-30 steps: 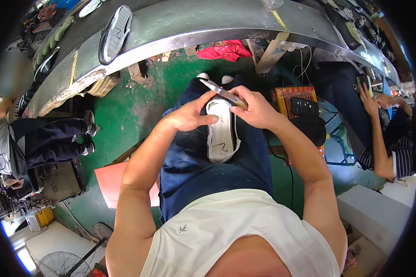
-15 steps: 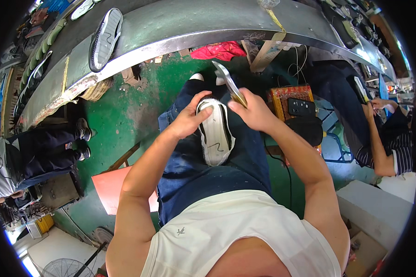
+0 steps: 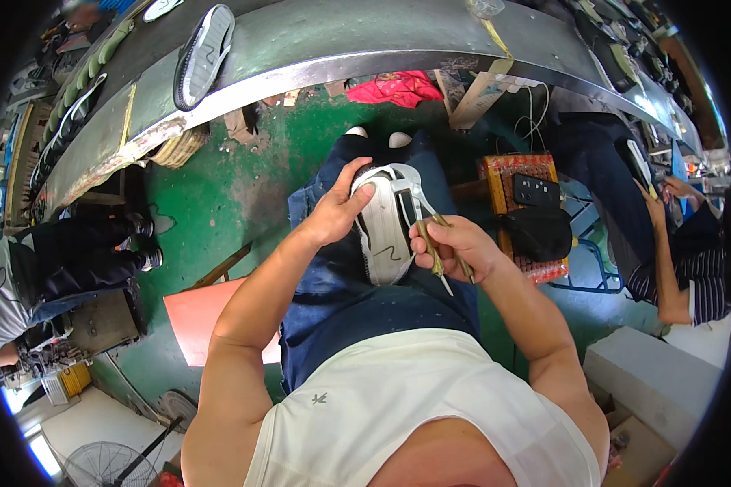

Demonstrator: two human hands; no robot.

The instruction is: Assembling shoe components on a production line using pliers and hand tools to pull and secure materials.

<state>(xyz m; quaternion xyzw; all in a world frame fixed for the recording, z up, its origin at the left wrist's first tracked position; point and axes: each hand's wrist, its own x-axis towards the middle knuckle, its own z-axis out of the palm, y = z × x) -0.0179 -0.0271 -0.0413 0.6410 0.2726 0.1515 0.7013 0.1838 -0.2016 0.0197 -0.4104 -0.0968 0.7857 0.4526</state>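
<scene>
A white shoe [image 3: 384,237] lies bottom side up across my lap, a dark wavy line drawn on its pale underside. My left hand [image 3: 338,208] is closed round its far end, thumb pressed on the underside. My right hand [image 3: 463,247] grips a pair of pincers [image 3: 417,195] by the brass-coloured handles, which are spread apart. The silver jaws reach the shoe's far right edge; whether they pinch the material cannot be made out.
A metal bench [image 3: 333,36] crosses ahead, with another shoe [image 3: 205,57] at its left. To my right, a phone [image 3: 536,189] and black pouch [image 3: 538,234] lie on a patterned seat. Co-workers sit on both sides. A pinkish board [image 3: 203,321] is at lower left.
The pincers have come down from beyond the shoe to its far right edge, and their handles are now spread. My left hand keeps its hold on the shoe.
</scene>
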